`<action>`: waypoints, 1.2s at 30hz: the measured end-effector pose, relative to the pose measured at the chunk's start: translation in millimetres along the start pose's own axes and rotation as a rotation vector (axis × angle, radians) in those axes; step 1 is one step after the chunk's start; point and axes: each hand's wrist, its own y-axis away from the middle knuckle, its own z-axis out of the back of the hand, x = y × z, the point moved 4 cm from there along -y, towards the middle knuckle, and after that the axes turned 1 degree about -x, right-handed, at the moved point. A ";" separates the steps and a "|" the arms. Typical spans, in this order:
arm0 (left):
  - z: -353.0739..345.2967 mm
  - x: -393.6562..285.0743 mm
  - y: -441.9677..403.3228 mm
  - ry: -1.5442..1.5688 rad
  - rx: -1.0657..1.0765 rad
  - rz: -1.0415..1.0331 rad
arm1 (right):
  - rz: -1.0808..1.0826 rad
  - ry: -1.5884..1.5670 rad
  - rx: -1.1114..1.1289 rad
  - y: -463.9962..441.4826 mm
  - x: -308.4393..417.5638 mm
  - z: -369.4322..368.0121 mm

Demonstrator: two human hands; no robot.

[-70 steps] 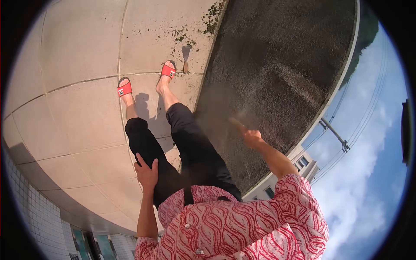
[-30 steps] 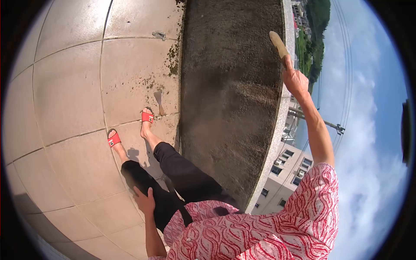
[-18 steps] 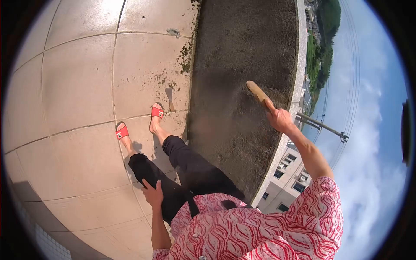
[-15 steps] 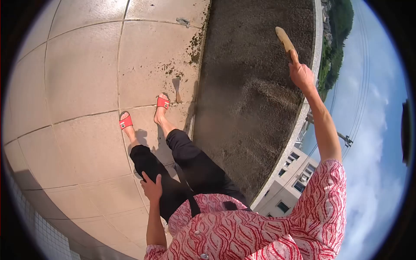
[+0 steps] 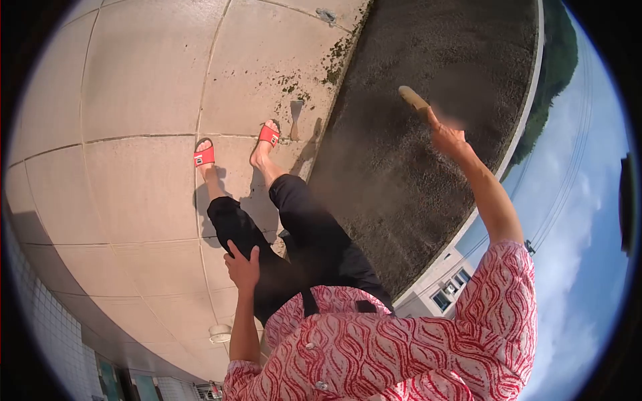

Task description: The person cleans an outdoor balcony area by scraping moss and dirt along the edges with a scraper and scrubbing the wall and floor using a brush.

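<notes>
My right hand (image 5: 449,139) grips a long, tan wooden-backed brush (image 5: 413,97), its index finger stretched along the back. The brush lies against the rough, dark wall (image 5: 381,174), and its underside is hidden. My left hand (image 5: 243,267) rests on the thigh of my black trousers (image 5: 314,234), fingers spread, holding nothing. On the tiled floor near my feet lies a scraper (image 5: 295,119) with a flat metal blade and a wooden handle.
Dark crumbs and mossy bits (image 5: 334,63) lie along the wall's foot. A grey scrap (image 5: 326,15) sits farther along the tiles. My feet wear red slippers (image 5: 204,156). Beyond the wall's pale top edge (image 5: 528,100) are a hillside, wires and a white building (image 5: 445,287). A round pale object (image 5: 220,333) stands behind me.
My right hand has moved the brush down the wall, away from its top edge and toward the floor. The view has turned somewhat. My left hand stays on my thigh.
</notes>
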 end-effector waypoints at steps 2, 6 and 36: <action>0.2 2.3 -1.9 0.003 0.004 0.017 | -0.217 -0.154 -0.230 -51.9 -28.2 45.9; -1.1 3.3 -4.4 0.017 0.000 0.017 | -0.035 -0.045 -0.106 -70.2 9.8 -82.8; -16.7 -23.8 -15.7 -0.051 -0.046 0.043 | 0.127 0.008 -0.092 -147.5 20.9 -22.4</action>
